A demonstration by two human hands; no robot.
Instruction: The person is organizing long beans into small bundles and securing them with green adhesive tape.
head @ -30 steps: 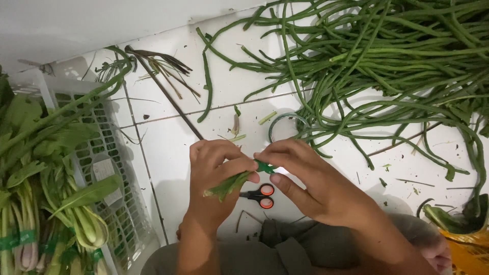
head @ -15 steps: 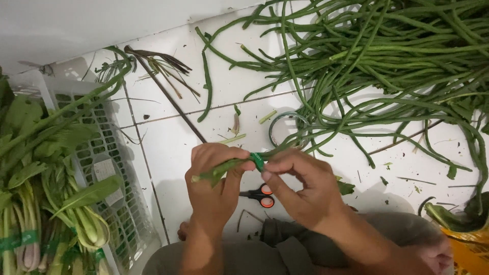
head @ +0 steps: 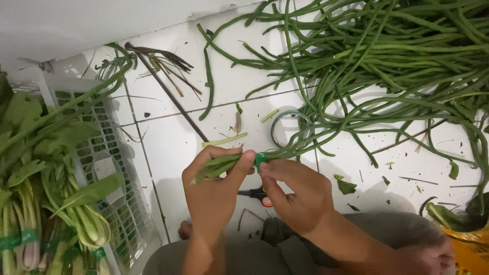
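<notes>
Both hands rose; bean bundle [head: 224, 164] pinched between left fingers [head: 243, 163].

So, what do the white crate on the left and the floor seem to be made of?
The crate looks like moulded plastic: white, matt, with a regular grid of slots. The floor looks like glazed ceramic tile: white, slightly shiny, with straight grout lines. The band on the bean bundle that both hands hold is green, perhaps tape; unclear.
</notes>
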